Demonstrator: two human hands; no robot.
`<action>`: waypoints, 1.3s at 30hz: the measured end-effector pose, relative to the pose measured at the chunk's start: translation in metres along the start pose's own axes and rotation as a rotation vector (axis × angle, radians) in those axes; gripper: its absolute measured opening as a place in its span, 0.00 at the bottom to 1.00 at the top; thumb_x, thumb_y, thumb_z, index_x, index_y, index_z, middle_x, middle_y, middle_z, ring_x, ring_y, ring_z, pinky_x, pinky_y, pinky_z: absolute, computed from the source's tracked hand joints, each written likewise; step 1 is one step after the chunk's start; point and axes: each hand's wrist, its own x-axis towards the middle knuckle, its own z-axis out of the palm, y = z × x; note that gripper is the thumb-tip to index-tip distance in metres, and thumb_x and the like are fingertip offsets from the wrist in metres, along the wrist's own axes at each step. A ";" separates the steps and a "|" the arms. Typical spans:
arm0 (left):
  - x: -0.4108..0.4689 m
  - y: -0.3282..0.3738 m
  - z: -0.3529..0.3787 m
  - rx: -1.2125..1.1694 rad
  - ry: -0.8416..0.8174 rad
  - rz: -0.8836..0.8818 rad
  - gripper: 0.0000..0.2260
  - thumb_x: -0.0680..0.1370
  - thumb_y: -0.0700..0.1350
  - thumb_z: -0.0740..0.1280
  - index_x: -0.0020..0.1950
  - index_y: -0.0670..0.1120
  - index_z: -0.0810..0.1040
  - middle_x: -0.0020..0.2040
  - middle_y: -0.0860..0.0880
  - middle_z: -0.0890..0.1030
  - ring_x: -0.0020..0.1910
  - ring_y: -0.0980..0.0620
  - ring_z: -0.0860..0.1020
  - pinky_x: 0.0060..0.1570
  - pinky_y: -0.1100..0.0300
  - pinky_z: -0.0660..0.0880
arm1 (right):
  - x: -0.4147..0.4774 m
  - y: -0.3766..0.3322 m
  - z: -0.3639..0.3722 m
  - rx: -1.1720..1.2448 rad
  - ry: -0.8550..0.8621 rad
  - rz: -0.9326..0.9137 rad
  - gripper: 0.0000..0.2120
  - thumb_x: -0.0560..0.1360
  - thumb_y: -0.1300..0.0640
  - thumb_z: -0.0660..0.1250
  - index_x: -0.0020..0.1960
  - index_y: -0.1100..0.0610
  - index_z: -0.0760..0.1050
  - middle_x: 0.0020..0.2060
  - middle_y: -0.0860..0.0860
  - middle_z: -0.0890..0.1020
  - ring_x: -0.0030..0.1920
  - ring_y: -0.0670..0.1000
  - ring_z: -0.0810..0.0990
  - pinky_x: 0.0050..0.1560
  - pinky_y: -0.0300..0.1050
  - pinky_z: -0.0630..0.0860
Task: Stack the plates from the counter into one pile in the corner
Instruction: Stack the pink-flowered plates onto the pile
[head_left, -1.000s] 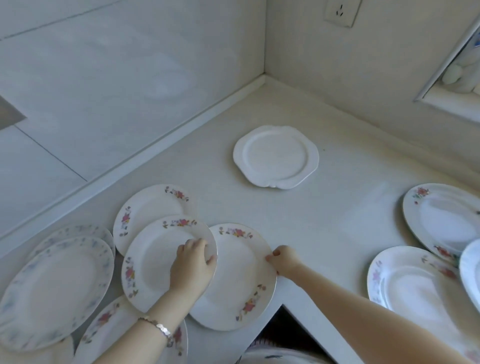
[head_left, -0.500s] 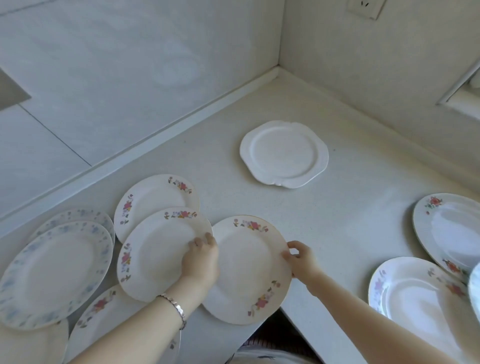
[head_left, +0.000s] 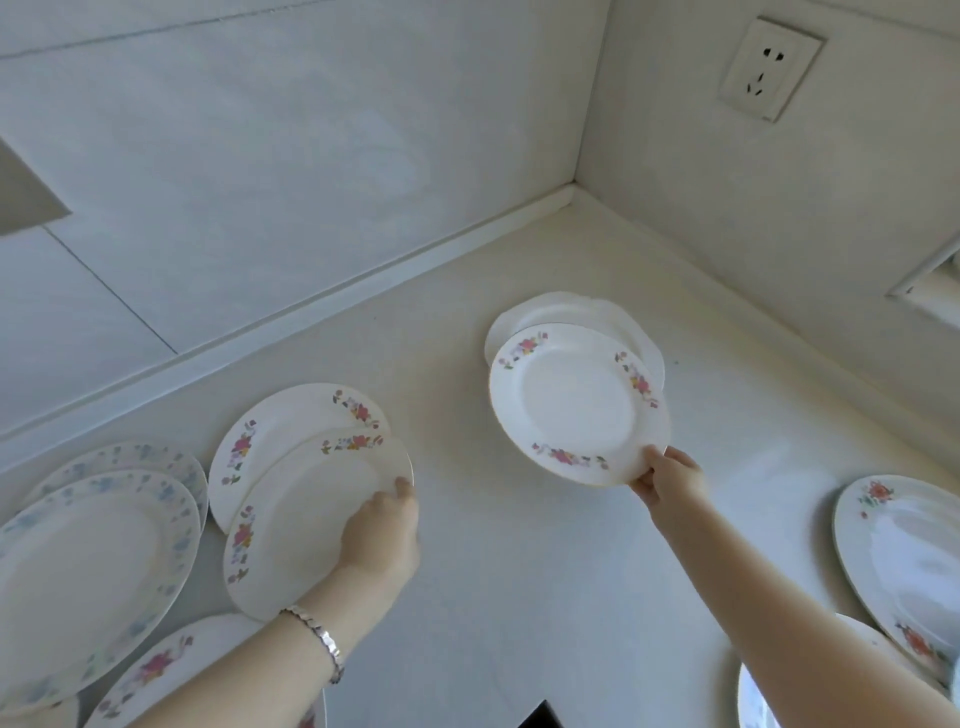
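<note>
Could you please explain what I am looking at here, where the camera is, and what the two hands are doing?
There is no machine: a person wears a camera on the head, looking down at their own hands over a pale kitchen counter. The right hand holds a flowered plate by its rim over a plain white plate near the corner. The left hand, with a bracelet on the wrist, grips another flowered plate. More plates lie at both sides. A wall socket sits above.
</note>
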 end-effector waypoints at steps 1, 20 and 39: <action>0.001 0.000 0.000 -0.004 -0.007 -0.003 0.24 0.77 0.41 0.59 0.72 0.41 0.58 0.61 0.42 0.76 0.60 0.44 0.77 0.54 0.55 0.74 | 0.007 -0.002 0.009 0.023 0.027 0.014 0.07 0.77 0.66 0.59 0.53 0.62 0.72 0.37 0.54 0.75 0.36 0.50 0.75 0.54 0.51 0.78; 0.011 0.002 -0.009 -0.085 -0.039 -0.037 0.25 0.77 0.42 0.59 0.72 0.41 0.58 0.60 0.42 0.75 0.58 0.44 0.76 0.50 0.55 0.75 | 0.060 -0.002 0.047 -0.058 0.230 0.016 0.13 0.74 0.62 0.58 0.57 0.63 0.73 0.36 0.54 0.75 0.30 0.48 0.66 0.34 0.41 0.68; -0.017 -0.008 0.005 -0.137 -0.012 -0.040 0.16 0.75 0.40 0.59 0.62 0.46 0.66 0.57 0.46 0.76 0.58 0.45 0.75 0.46 0.55 0.73 | 0.012 0.043 0.025 0.097 0.070 0.137 0.20 0.75 0.70 0.60 0.66 0.61 0.68 0.63 0.61 0.75 0.59 0.61 0.77 0.51 0.49 0.76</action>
